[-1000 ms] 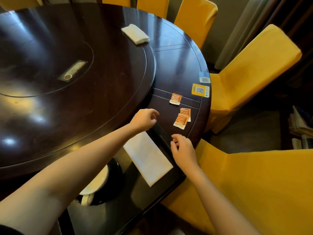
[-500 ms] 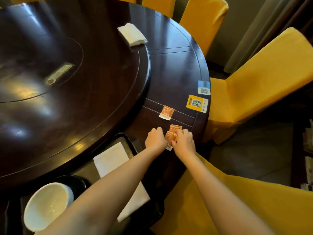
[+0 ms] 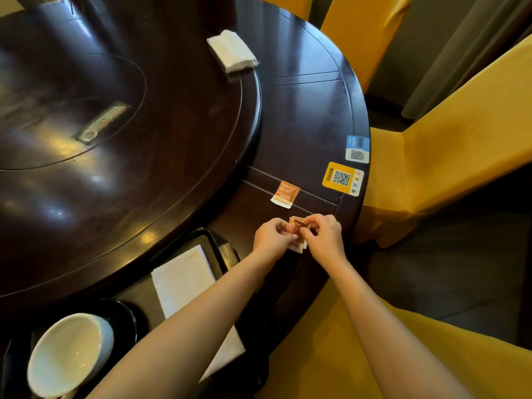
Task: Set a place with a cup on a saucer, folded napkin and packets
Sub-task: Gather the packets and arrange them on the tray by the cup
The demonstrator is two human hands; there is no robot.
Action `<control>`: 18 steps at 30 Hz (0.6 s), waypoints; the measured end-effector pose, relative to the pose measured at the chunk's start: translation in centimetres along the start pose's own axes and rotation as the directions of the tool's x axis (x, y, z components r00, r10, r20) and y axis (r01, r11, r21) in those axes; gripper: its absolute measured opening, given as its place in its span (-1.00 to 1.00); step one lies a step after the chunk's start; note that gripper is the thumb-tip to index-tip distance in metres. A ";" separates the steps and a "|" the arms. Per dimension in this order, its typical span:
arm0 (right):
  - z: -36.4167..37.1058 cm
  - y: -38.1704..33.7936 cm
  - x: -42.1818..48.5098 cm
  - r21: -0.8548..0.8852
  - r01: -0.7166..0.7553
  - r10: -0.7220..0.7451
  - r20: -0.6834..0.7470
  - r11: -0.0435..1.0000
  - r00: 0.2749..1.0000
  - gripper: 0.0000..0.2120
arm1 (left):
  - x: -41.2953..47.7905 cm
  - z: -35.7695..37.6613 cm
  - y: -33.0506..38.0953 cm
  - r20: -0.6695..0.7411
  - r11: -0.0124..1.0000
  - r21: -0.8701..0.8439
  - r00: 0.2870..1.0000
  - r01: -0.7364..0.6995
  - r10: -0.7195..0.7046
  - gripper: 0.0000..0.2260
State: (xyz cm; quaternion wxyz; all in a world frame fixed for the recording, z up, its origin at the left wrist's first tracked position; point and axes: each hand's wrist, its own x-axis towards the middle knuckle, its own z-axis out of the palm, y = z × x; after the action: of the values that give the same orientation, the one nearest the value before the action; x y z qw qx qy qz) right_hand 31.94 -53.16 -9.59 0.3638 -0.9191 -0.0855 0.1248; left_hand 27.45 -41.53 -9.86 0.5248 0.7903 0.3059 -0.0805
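Dark round table (image 3: 302, 116), yellow chairs (image 3: 460, 133) rt. Both grips (image 3: 298, 230) pinched on orange packets (image 3: 296, 226).

Both hands have closed in from beside the folded napkin (image 3: 190, 279) to the two packets (image 3: 298, 226) past it: left hand (image 3: 273, 236) and right hand (image 3: 324, 234) now pinch them together (one packet lifted off the table (image 3: 302, 110)).

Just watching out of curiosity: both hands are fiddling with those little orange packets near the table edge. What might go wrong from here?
Both the left hand and the right hand pinch the held packets close to the table rim, so one could slip to the floor. The left forearm crosses the folded napkin beside the cup and might drag it askew.
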 end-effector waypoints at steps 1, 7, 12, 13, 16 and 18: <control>-0.2 0.1 0.5 -0.009 -0.007 0.007 -0.013 1.000 1.000 -0.85 | 0.3 0.3 0.3 -0.011 1.000 -0.001 1.000 0.005 -0.005 -0.91; 0.6 -0.2 2.9 -0.149 -0.023 0.033 0.061 0.989 0.998 -0.68 | 1.3 1.7 0.7 -0.137 0.961 0.276 0.990 0.003 0.036 -0.86; 0.9 -0.5 3.7 -0.254 -0.056 0.096 0.146 0.965 0.985 -0.67 | 1.6 2.0 0.3 -0.183 0.946 0.325 0.982 0.011 0.052 -0.75; 0.8 -0.6 4.0 -0.263 -0.068 0.115 0.167 0.962 0.979 -0.70 | 1.8 2.0 0.2 -0.176 0.946 0.324 0.983 0.016 0.043 -0.72; 0.3 -0.9 4.3 -0.246 -0.064 0.121 0.225 0.967 0.967 -0.78 | 2.0 1.8 0.0 -0.139 0.944 0.329 0.988 -0.018 0.067 -0.71; 0.0 -1.0 4.3 -0.182 -0.046 0.094 0.264 0.982 0.960 -0.82 | 2.0 1.6 -0.1 -0.096 0.948 0.311 0.990 -0.067 0.101 -0.75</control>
State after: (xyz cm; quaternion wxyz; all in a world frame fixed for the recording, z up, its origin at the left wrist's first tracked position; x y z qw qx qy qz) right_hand 35.93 -51.35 -9.62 0.2624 -0.9240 -0.1126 0.2544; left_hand 29.29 -42.11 -11.56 0.3807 0.8778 0.2844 -0.0608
